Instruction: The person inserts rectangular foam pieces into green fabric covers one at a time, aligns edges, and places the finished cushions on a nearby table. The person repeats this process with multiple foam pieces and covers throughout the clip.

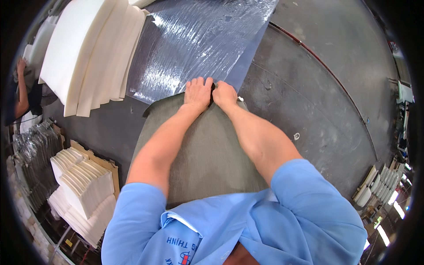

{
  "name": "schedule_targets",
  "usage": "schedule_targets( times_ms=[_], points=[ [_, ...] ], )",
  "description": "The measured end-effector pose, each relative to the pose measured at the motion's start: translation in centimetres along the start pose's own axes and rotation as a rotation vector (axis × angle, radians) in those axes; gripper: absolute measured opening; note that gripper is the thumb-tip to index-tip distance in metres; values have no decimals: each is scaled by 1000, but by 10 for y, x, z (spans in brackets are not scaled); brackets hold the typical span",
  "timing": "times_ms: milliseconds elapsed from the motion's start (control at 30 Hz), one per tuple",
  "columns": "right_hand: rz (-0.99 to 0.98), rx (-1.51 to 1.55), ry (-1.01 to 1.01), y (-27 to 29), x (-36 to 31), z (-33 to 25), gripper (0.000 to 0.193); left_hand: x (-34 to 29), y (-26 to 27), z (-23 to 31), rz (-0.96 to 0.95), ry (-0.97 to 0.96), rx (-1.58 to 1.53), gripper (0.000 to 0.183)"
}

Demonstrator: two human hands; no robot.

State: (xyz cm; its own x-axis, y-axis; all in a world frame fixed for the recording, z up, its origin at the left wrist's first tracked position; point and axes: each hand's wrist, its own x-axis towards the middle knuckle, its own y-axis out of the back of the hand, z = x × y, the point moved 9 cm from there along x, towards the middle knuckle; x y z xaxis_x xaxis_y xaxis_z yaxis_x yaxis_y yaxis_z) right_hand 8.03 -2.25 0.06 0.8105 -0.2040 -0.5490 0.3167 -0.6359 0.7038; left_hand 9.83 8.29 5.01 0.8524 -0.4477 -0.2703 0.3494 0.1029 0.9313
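A grey-olive fabric cushion cover [207, 154] lies right before my body, its near end against my blue shirt. At its far end, my left hand [198, 93] grips the edge, with the fingers bent over it side by side. Close on its right, my right hand [225, 95] is closed on the same edge, thumb side toward the left hand. Dark folded fabric shows in the narrow gap between the hands. Left of them, a loose dark flap [161, 104] of the cover sticks out. What lies inside the cover is hidden.
Beyond my hands lies a shiny plastic-wrapped sheet [176, 48]. White foam pads [92, 57] stand stacked at its left; more foam pieces [86, 176] are piled at lower left. A thin reddish hose [322, 64] curves across the grey surface. Another person's arm [21, 88] shows at far left.
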Motion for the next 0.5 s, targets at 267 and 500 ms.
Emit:
schedule_targets(
  times_ms=[267, 500],
  points=[
    [-94, 309, 525, 122, -92, 27, 42, -206, 176, 39, -390, -165, -520, 37],
    [49, 724, 953, 185, -275, 14, 47, -338, 227, -25, 549, 256, -111, 27]
  ],
)
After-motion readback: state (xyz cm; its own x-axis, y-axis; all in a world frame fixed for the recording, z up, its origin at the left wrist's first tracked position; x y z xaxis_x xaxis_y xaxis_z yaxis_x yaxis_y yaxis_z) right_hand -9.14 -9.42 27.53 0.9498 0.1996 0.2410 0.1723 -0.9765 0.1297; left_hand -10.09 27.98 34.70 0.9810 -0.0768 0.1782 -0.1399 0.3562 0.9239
